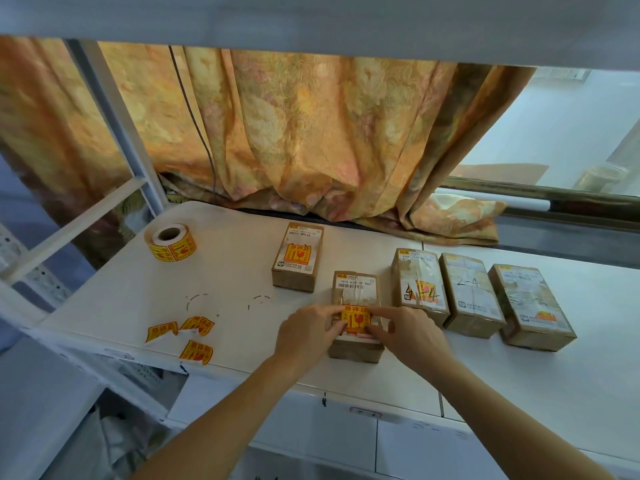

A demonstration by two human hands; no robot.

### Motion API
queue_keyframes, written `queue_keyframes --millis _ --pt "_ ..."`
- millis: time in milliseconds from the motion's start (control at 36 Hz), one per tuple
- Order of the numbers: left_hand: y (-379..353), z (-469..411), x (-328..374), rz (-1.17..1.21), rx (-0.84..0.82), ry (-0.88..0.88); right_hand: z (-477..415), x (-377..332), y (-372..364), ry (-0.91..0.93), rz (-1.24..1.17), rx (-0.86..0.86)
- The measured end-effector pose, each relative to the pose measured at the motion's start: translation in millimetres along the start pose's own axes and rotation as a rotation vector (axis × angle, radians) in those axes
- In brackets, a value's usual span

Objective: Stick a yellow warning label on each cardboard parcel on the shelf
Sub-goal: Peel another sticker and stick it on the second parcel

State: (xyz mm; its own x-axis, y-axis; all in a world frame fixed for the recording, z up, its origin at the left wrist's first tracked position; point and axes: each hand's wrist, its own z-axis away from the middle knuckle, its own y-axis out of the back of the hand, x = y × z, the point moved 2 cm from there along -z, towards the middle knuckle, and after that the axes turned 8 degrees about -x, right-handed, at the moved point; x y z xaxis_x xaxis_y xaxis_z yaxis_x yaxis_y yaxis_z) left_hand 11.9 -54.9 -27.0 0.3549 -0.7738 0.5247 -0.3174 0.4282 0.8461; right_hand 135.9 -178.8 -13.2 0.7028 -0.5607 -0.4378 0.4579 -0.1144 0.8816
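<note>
Several cardboard parcels lie on the white shelf (242,341). The nearest parcel (355,292) has a yellow warning label (355,318) on its front end. My left hand (308,332) presses the label's left edge and my right hand (405,332) presses its right edge. Behind it, another parcel (298,258) carries a yellow label on top. To the right stand three parcels (419,285), (469,296), (530,303); the far right one shows a yellow patch near its front. A roll of yellow labels (170,243) stands at the back left.
Three loose yellow labels (180,332) lie near the shelf's front left edge. An orange floral curtain (294,133) hangs behind the shelf. A white metal frame post (114,116) rises at the left, and another shelf board (311,19) runs overhead.
</note>
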Motion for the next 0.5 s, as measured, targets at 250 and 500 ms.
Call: queue_keyframes --millis 250,500 --pt "2 6 3 -0.175 0.001 -0.057 7 -5 1 0.073 0.122 0.027" --pt "-4 24 3 -0.322 0.064 -0.169 24 4 -14 0.254 0.166 0.153"
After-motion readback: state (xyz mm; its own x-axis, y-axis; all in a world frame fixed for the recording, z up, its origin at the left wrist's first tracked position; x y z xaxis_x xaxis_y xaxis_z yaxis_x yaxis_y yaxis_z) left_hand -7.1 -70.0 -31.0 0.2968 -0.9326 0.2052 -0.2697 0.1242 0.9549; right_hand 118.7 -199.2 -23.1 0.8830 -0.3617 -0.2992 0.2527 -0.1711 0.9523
